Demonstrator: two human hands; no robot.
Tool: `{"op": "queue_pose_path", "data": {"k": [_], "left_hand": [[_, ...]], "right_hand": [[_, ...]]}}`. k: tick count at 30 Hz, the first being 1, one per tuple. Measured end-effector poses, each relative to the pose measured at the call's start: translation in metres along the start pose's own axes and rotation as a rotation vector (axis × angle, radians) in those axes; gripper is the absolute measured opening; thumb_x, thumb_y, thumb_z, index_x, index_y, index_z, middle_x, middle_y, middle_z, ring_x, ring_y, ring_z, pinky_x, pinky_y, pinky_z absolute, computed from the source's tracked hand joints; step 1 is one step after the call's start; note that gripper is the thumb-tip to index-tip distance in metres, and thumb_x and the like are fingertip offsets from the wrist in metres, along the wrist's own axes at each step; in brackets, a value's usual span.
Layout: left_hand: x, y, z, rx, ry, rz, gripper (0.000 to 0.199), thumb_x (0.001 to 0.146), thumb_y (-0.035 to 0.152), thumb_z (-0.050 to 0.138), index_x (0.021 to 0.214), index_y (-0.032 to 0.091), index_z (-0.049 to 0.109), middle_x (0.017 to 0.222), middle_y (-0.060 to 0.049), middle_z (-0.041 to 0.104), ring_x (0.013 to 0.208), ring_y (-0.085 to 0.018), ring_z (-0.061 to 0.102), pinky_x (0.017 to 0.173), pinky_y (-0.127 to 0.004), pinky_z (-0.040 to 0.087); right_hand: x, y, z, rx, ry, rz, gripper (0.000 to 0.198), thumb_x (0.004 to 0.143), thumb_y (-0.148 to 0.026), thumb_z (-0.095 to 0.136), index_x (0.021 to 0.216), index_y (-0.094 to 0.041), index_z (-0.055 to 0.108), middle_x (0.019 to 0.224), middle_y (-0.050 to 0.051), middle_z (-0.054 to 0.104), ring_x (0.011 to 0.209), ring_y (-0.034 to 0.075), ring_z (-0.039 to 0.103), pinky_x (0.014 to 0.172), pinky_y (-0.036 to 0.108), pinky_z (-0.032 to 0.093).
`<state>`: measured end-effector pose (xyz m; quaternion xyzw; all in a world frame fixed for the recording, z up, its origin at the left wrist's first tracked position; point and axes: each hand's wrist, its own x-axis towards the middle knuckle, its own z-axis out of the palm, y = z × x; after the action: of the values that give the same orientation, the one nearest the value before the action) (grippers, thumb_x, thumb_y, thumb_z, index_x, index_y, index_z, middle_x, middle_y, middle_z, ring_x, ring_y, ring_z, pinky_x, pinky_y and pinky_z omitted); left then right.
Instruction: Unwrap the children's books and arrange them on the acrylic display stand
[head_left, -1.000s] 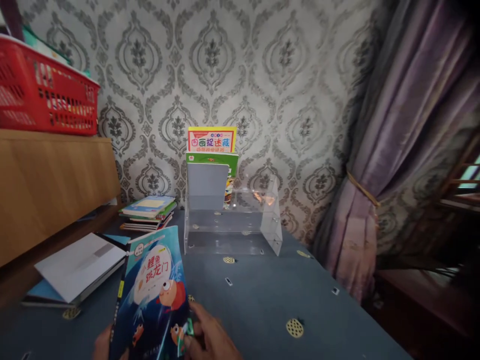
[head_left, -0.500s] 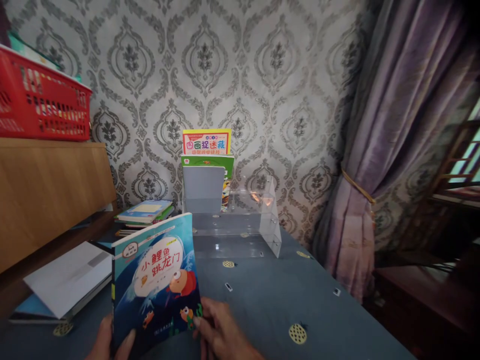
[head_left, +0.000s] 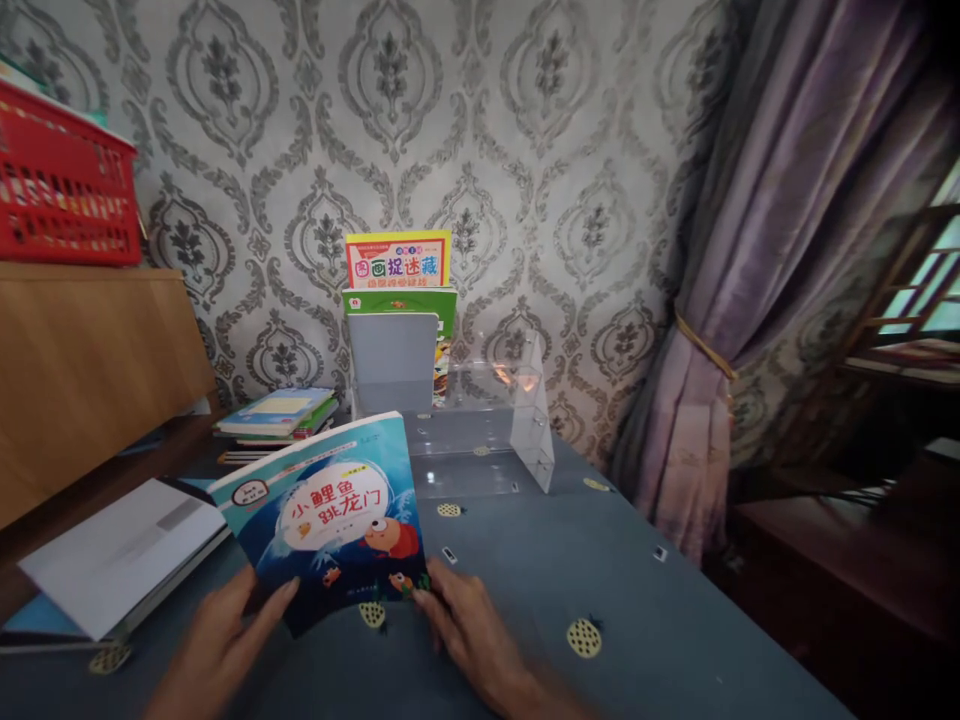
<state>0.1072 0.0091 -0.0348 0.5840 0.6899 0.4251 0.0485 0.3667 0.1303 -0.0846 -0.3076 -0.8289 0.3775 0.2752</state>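
Note:
A blue picture book (head_left: 337,530) with orange fish on its cover is held up above the table, tilted, its cover facing me. My left hand (head_left: 217,635) grips its lower left edge, thumb over the front. At the lower right corner my right hand (head_left: 472,625) pinches it, with the fingers behind partly hidden. Beyond the book stands a clear acrylic rack (head_left: 536,430) with stepped tiers. On its left side are a yellow-edged book (head_left: 397,262), a green book (head_left: 401,302) and a plain grey book or board (head_left: 394,350) in front.
Left of the rack lies a stack of books (head_left: 274,415). Nearer, a white-covered book (head_left: 124,555) rests on others. A wooden cabinet (head_left: 97,360) carries a red basket (head_left: 67,190). A tied purple curtain (head_left: 697,400) hangs right of the blue-grey table (head_left: 645,640).
The book has been raised and moved slightly right and away from me, with both hands along with it. My view has shifted a little, so the surroundings sit further left and higher.

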Motion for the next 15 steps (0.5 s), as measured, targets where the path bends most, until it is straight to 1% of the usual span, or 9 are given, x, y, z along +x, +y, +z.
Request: {"op": "queue_pose_path", "data": {"k": [1, 3, 5, 6, 8, 11, 13, 15], "left_hand": [[0.001, 0.000, 0.003, -0.038, -0.036, 0.006, 0.044, 0.081, 0.065, 0.056, 0.085, 0.028, 0.078, 0.078, -0.002, 0.078, 0.073, -0.026, 0.075, 0.060, -0.026, 0.062], [0.001, -0.004, 0.010, -0.123, -0.071, 0.005, 0.044, 0.081, 0.064, 0.058, 0.089, 0.027, 0.078, 0.088, -0.003, 0.079, 0.083, -0.027, 0.076, 0.070, -0.028, 0.063], [0.000, -0.008, 0.015, -0.190, -0.065, -0.015, 0.045, 0.081, 0.064, 0.060, 0.098, 0.026, 0.078, 0.102, -0.004, 0.079, 0.097, -0.029, 0.075, 0.082, -0.031, 0.062], [-0.001, -0.010, 0.016, -0.217, -0.063, -0.030, 0.047, 0.081, 0.064, 0.060, 0.100, 0.026, 0.077, 0.105, -0.005, 0.079, 0.100, -0.030, 0.074, 0.085, -0.033, 0.062], [-0.001, -0.013, 0.016, -0.247, -0.093, -0.056, 0.048, 0.081, 0.065, 0.061, 0.103, 0.025, 0.077, 0.108, -0.006, 0.078, 0.102, -0.031, 0.073, 0.087, -0.035, 0.061], [0.003, -0.014, 0.011, -0.265, -0.145, -0.068, 0.048, 0.082, 0.064, 0.059, 0.103, 0.025, 0.076, 0.109, -0.006, 0.078, 0.105, -0.032, 0.072, 0.090, -0.037, 0.061], [0.009, -0.010, 0.006, -0.276, -0.162, -0.062, 0.045, 0.083, 0.062, 0.059, 0.101, 0.025, 0.076, 0.110, -0.005, 0.077, 0.107, -0.031, 0.071, 0.091, -0.037, 0.060], [0.019, -0.003, 0.001, -0.260, -0.161, -0.055, 0.041, 0.082, 0.060, 0.061, 0.096, 0.025, 0.075, 0.106, -0.004, 0.078, 0.103, -0.031, 0.072, 0.089, -0.037, 0.061]], "right_hand": [[0.000, 0.001, 0.000, 0.008, -0.019, 0.018, 0.026, 0.098, -0.045, 0.039, 0.083, -0.024, 0.043, 0.060, -0.002, 0.054, 0.052, 0.015, 0.054, 0.053, 0.025, 0.038], [0.001, 0.004, -0.001, 0.013, -0.026, 0.041, 0.025, 0.097, -0.043, 0.040, 0.081, -0.024, 0.043, 0.063, -0.001, 0.055, 0.051, 0.014, 0.053, 0.052, 0.024, 0.037], [0.001, 0.005, -0.002, 0.010, -0.023, 0.042, 0.024, 0.097, -0.041, 0.040, 0.080, -0.024, 0.042, 0.065, -0.001, 0.056, 0.052, 0.014, 0.053, 0.053, 0.024, 0.037], [0.002, 0.005, -0.002, 0.010, -0.022, 0.037, 0.025, 0.097, -0.041, 0.040, 0.080, -0.024, 0.043, 0.064, -0.002, 0.055, 0.053, 0.014, 0.053, 0.054, 0.024, 0.037], [0.002, 0.005, -0.003, 0.025, -0.030, 0.027, 0.027, 0.098, -0.042, 0.041, 0.079, -0.024, 0.044, 0.061, -0.003, 0.053, 0.052, 0.014, 0.053, 0.056, 0.024, 0.038], [0.004, 0.004, -0.005, 0.094, -0.070, 0.012, 0.031, 0.096, -0.046, 0.044, 0.076, -0.023, 0.044, 0.064, -0.002, 0.055, 0.052, 0.013, 0.054, 0.055, 0.024, 0.039], [0.007, 0.002, -0.007, 0.165, -0.102, 0.005, 0.033, 0.095, -0.050, 0.046, 0.077, -0.022, 0.045, 0.067, -0.002, 0.056, 0.051, 0.012, 0.055, 0.052, 0.023, 0.039], [0.010, 0.000, -0.010, 0.233, -0.121, -0.006, 0.036, 0.093, -0.055, 0.047, 0.080, -0.021, 0.048, 0.070, -0.001, 0.056, 0.051, 0.012, 0.055, 0.050, 0.023, 0.039]]}}
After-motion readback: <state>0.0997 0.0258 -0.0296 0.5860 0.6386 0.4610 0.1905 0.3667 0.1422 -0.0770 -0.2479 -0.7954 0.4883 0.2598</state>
